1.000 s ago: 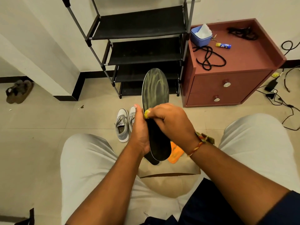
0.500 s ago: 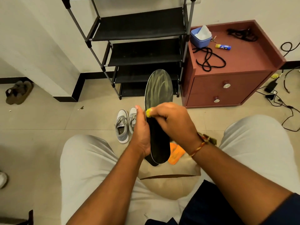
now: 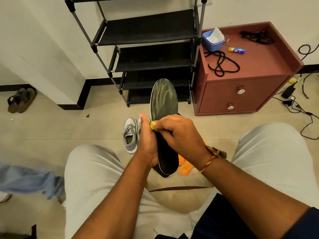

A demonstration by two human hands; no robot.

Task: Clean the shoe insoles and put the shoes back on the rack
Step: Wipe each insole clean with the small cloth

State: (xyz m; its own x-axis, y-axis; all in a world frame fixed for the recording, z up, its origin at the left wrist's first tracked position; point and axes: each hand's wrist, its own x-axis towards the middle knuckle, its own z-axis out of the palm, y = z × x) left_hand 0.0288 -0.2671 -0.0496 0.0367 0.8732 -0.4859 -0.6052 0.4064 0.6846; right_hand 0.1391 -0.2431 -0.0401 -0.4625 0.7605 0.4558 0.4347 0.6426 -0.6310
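Both bare forearms reach forward from the bottom of the view and meet in the middle. The left forearm (image 3: 112,204) rises from the lower centre. The left grip (image 3: 148,145) stands on edge, palm turned to the right, cupped against the left side of the insole (image 3: 164,100) and holding it upright, with the thumb (image 3: 142,119) straight and pointing away from the body. The right forearm (image 3: 259,195) comes in from the lower right, a thread band (image 3: 209,158) round its wrist. The right grip (image 3: 181,135) lies knuckles up across the insole's face, fingers curled — the fingertips pinch a small yellow thing (image 3: 152,125) against it.
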